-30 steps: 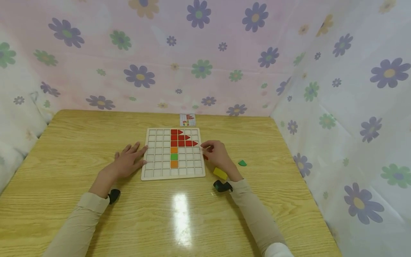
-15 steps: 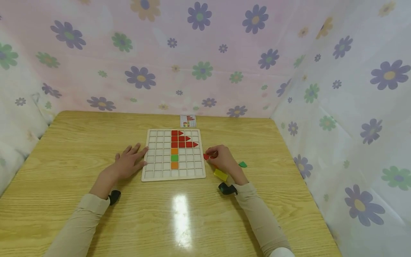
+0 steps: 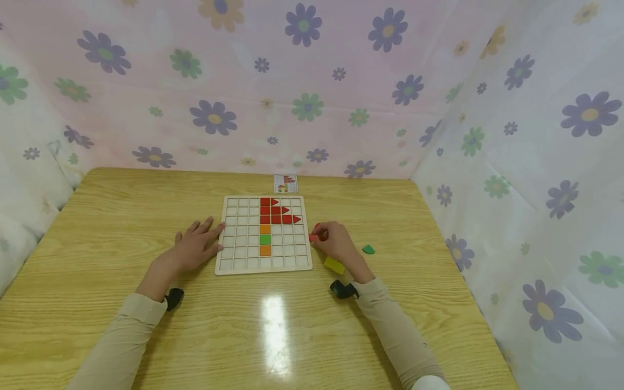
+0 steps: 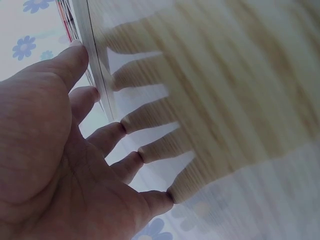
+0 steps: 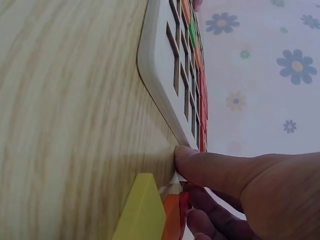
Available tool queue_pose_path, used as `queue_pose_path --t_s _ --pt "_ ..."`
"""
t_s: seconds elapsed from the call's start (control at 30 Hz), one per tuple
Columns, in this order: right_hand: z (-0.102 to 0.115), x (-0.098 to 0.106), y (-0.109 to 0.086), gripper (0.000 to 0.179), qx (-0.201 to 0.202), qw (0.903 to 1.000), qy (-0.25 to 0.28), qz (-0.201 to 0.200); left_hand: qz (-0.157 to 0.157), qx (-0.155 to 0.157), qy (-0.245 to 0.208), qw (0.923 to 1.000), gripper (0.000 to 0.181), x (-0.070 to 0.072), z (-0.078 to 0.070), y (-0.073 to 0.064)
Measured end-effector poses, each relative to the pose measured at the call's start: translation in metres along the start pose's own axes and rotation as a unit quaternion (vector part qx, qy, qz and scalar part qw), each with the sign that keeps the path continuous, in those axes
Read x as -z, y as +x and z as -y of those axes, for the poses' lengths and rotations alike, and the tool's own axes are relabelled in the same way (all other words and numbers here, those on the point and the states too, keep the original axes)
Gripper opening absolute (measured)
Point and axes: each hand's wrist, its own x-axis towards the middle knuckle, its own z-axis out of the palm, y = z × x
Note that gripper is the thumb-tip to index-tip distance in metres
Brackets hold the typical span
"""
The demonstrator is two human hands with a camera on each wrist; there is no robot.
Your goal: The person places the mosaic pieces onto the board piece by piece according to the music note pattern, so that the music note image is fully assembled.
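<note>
On the wooden table, the grid board lies flat between my hands. My left hand is spread, its thumb and a fingertip touching the board's left edge. My right hand is just beside the right edge, thumb and fingers pinching a red piece. I expect that piece to be light, stiff and a bit slick, hard to break, best taken by its side edges. The board I judge stiff and fairly light too, so its rim is the place to hold.

Counting, I have one board, bearing six red squares, three red triangles, two orange squares and one green square. Beyond it lies one picture card. Off to my right are one yellow block and one green rounded piece. More orange and red shows by my fingers, too hidden to count.
</note>
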Motion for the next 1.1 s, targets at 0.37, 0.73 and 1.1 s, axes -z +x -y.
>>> queue_pose_path --t_s 0.37,0.73,1.1 --pt "0.006 -0.013 -0.005 0.008 0.071 0.9918 0.076 -0.074 0.003 0.007 0.0 1.0 0.063 -0.004 0.001 0.0" --pt "0.029 -0.044 -0.026 0.014 0.097 0.9826 0.158 -0.001 -0.002 0.003 0.007 1.0 0.064 -0.004 0.004 0.001" --pt "0.047 -0.057 -0.037 0.022 0.09 0.9815 0.163 0.046 0.0 0.003 0.007 1.0 0.064 -0.002 0.003 0.0"
